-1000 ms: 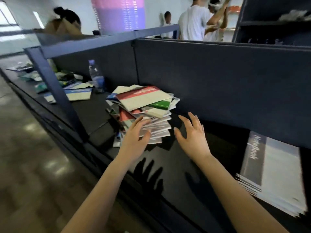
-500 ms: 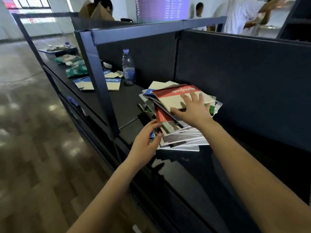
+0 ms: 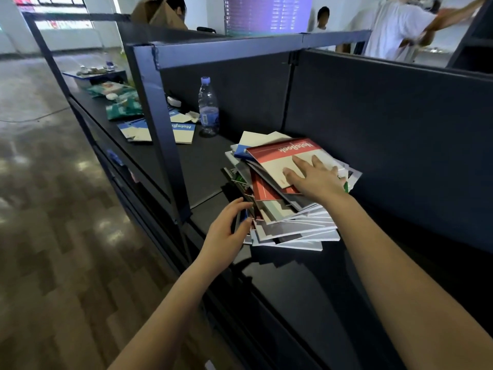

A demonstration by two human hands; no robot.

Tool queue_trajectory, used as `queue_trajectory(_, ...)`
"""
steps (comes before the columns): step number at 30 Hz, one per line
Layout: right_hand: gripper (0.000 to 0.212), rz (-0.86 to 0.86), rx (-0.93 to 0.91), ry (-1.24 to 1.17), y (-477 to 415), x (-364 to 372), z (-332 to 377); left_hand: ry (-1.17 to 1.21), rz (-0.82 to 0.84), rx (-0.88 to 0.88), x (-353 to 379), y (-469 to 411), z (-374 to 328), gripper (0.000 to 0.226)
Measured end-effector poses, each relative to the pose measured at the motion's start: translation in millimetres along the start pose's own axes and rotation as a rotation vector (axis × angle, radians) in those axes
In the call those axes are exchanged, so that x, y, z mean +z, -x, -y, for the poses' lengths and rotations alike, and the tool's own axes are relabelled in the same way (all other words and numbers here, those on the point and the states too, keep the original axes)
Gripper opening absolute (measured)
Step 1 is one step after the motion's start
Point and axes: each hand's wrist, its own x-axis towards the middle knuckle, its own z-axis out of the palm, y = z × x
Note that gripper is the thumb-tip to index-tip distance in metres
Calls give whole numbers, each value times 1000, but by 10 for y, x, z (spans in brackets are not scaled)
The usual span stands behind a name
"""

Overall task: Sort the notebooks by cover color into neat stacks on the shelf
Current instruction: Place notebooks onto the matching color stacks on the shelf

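Observation:
A messy pile of notebooks [image 3: 293, 225] lies on the black shelf [image 3: 306, 289], with red, blue, green and grey covers mixed. On top sits a red-and-white notebook [image 3: 282, 153] marked "NoteBook". My right hand [image 3: 317, 180] rests flat on that top notebook, fingers straight and spread. My left hand [image 3: 226, 233] touches the pile's near left edge, fingers slightly bent against the spines. Blue-covered notebooks [image 3: 184, 132] lie apart on the shelf section to the left.
A dark upright post [image 3: 162, 134] stands just left of the pile. A water bottle [image 3: 208, 108] stands behind it, with green packets [image 3: 122, 108] farther left. A dark back panel [image 3: 386, 124] closes the shelf. People stand beyond it. Wooden floor lies to the left.
Both hands reached from the bare shelf to the pile. My right hand came to rest on the top red notebook and slid slightly right; my left hand stays at the pile's edge.

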Motion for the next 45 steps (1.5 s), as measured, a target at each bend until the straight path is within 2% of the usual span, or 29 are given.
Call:
queue_trajectory(8,61,-31,-112,41,356,73,-130,344,-260,-112,-144,-258,-127,44)
queue_trajectory(14,60,-69,-139,65,680,218,-137,489,-219,-159,37,-234,-194,69)
queue_trajectory(18,58,-66,-161,9,797,239,-144,581,-274,-127,141,-191,-283,71)
queue_trajectory(27,53,-45,-217,-139,1169,346,-180,598,-337,-128,323,-91,-415,64)
queue_trajectory(33,42,-235,-229,-255,1248,325,-313,575,-389,-42,257,-88,-536,64)
queue_trajectory(39,43,-226,-214,-273,1292,323,-391,595,-478,25,70,-46,-657,64)
queue_trajectory(42,43,-240,-220,-307,1360,282,-417,633,-453,54,42,13,-740,66)
queue_trajectory(45,50,-324,-197,-412,1438,181,-507,705,-392,47,90,93,-803,68)
